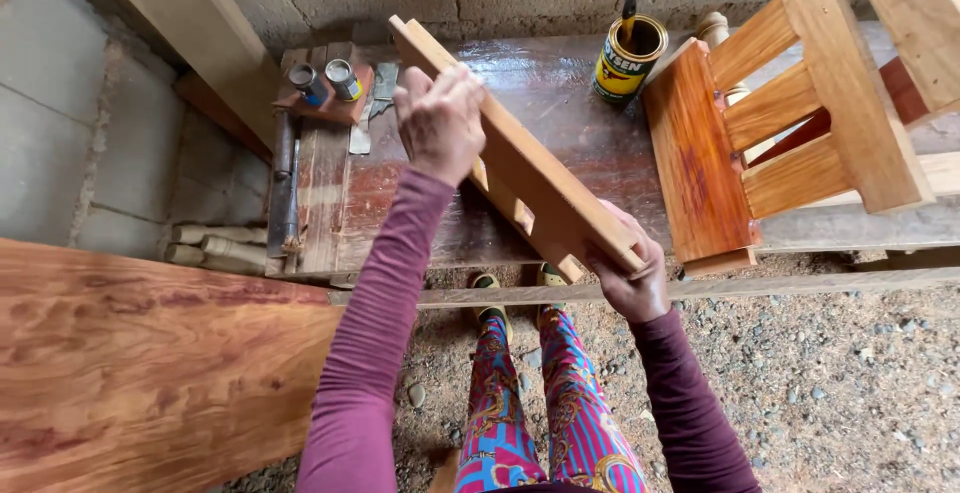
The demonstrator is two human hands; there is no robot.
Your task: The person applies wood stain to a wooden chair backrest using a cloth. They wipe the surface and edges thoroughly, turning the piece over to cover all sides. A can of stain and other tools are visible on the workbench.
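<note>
Both hands, left and right, grip a bare slotted board tilted above the desk, seemingly positioning it for varnishing, needing a steady set-down near the can.

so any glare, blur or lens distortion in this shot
Head view: soft, even daylight with no hard shadows. Wet-looking glare on the dark varnished bench top near the open tin. The left hand and right hand on the wooden board look sharp, with no motion blur. The wide lens bends straight edges near the frame borders, such as the beam at top left.
</note>
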